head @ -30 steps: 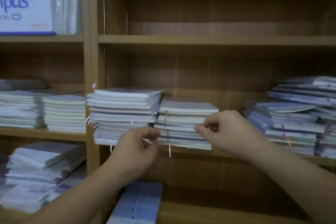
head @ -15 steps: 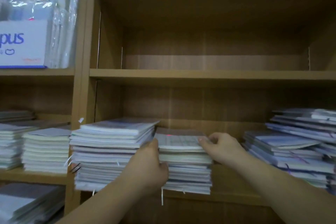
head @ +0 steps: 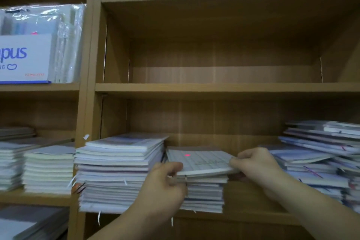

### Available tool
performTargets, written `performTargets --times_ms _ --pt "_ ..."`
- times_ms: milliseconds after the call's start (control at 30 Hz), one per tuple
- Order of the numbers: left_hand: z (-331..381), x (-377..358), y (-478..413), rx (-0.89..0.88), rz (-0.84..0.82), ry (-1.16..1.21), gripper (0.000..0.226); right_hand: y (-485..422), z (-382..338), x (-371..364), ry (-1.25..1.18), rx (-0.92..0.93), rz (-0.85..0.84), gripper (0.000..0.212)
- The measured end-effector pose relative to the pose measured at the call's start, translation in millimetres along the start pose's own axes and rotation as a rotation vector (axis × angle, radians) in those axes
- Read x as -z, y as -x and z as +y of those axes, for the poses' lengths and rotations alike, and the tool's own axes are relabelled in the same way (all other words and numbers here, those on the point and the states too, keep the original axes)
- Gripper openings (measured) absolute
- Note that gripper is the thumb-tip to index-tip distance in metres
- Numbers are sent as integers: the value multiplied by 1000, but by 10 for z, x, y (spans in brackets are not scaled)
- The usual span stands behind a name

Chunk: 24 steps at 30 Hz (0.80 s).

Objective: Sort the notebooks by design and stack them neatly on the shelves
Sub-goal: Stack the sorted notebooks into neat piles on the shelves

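Your left hand pinches the top notebook at 9 o'clock, your right hand at 3. It caps the middle stack.

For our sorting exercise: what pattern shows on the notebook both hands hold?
The notebook shows a pale ruled grid, clearest in the head view.
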<state>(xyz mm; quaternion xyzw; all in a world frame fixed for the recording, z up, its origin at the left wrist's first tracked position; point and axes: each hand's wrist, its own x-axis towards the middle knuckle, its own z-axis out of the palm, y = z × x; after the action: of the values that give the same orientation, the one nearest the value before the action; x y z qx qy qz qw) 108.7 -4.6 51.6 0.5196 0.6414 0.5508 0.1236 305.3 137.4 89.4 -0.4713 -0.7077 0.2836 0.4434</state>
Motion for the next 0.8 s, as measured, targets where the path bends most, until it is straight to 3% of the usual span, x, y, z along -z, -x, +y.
performTargets --times_ms 100,200,367,467,567,667,800 --pt "9 16 7 55 141 276 8 128 25 200 -37 16 -12 13" --pt "67 -61 21 168 148 410 40 172 45 208 -60 -17 -85 16" --pt "156 -168 -3 283 79 684 43 138 59 136 -156 -135 -182 22" --pt "111 -161 116 220 -45 659 29 157 118 176 -190 -163 -206 18" --pt "13 -166 228 110 -173 587 45 235 183 215 -197 -151 -252 15" --pt "-29 -164 202 126 -131 584 52 305 202 222 -198 -159 -247 13" --pt "87 -138 172 155 -46 500 17 365 166 232 -162 -162 -227 24"
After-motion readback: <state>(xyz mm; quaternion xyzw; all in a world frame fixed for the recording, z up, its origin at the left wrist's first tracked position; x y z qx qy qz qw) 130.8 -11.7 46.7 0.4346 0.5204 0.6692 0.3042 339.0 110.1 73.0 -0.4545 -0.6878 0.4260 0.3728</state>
